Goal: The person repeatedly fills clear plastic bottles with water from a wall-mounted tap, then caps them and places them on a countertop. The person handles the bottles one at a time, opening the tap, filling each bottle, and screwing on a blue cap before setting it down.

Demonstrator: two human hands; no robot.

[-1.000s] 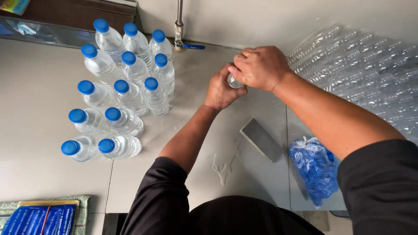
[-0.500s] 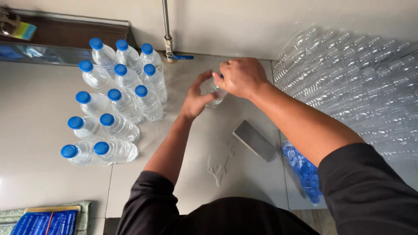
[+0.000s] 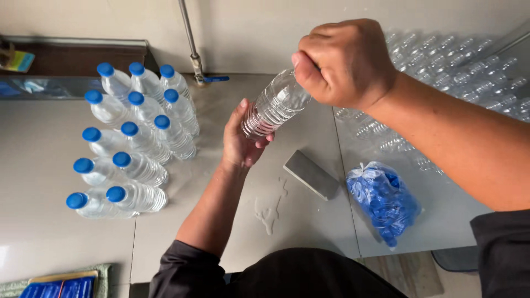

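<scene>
Left hand (image 3: 241,140) cradles the bottle (image 3: 274,105) base; right hand (image 3: 343,62) fingers clench its top, above bare mid-tabletop (image 3: 232,221) between capped bottles (image 3: 132,138) and cap bag (image 3: 383,200).

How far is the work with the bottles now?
Done: eleven capped bottles with blue caps stand grouped at the left. In hand: the left hand holds a clear bottle low down while the right hand covers its top. Left: empty bottles wait at the right, beside a bag of blue caps.
</scene>
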